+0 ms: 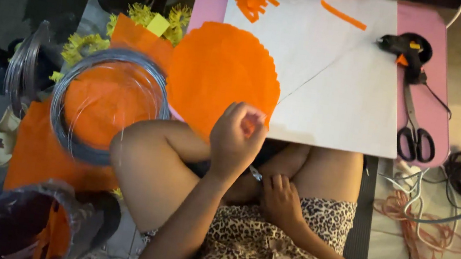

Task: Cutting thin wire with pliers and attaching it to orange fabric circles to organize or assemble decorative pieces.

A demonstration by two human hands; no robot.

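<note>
The left hand (236, 136) is raised in mid-frame, its fingers curled in and clenched on a thin wire (255, 173) that runs down to the lap, where a short silvery stretch of it shows; the right hand (280, 200) lies lower, on the leopard-print garment (262, 252), fingers bent at the wire's lower end, though whether they pinch it I cannot tell; just above the left hand lies a scalloped orange paper disc (220, 75), overlapping the near edge of a pink table (433, 31) and a white sheet (337, 84) spread on it; orange paper scraps (256, 2) sit at the sheet's upper part; at the right of the table rest a black glue gun (404, 48) and black-handled scissors (417, 133), close together; left of centre a coil of grey wire (65, 125) rings a patch of orange paper (32, 151) on the floor, touching the bent knee; at lower left a clear plastic jar (22, 227) holds dark contents and a strip of orange paper, blurred; yellow fringed pieces (138, 16) lie at upper left; tangled cables (426, 220) at right.
</note>
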